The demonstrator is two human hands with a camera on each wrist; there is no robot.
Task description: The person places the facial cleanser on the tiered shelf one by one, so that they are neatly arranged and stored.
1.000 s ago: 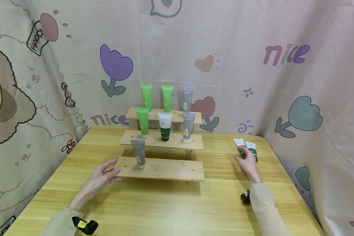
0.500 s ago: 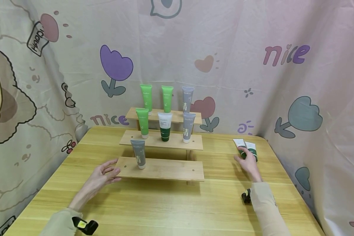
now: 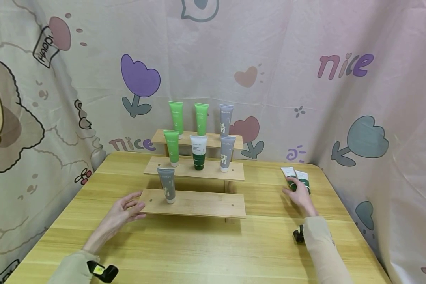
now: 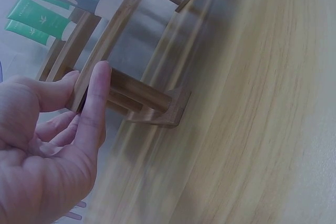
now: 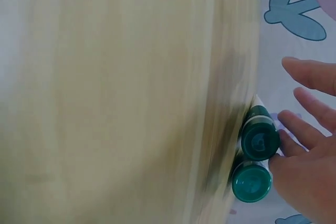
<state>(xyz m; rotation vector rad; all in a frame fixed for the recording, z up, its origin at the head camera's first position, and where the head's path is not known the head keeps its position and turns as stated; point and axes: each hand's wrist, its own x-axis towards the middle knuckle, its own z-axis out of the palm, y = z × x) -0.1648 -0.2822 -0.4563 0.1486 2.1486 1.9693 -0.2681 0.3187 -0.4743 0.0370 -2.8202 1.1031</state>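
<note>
At the left end of a three-tier wooden display stand (image 3: pixel 202 203), my left hand (image 3: pixel 118 211) pinches the lowest shelf; the left wrist view shows the thumb (image 4: pixel 55 90) and index finger (image 4: pixel 94 103) on either side of the board. A grey-blue squeeze tube (image 3: pixel 167 185) stands upright on that shelf, near the hand. To the right, my right hand (image 3: pixel 299 197) is over two white-and-green squeeze tubes lying side by side, the left one (image 3: pixel 287 170) and the right one (image 3: pixel 303 176). Its fingers are loosely spread, fingertips right at one dark green cap (image 5: pixel 261 140).
The middle shelf (image 3: pixel 184 169) bears a green tube (image 3: pixel 172 146), a white-and-green tube (image 3: pixel 198 152) and a grey-blue tube (image 3: pixel 226 154). On the top shelf (image 3: pixel 159 137) stand two green tubes and a grey-blue one. A printed curtain (image 3: pixel 277 94) encloses the wooden table (image 3: pixel 198 252).
My right hand and forearm have shifted very slightly to the right beside the lying tubes. The left hand stays on the stand, and the tubes keep their places.
</note>
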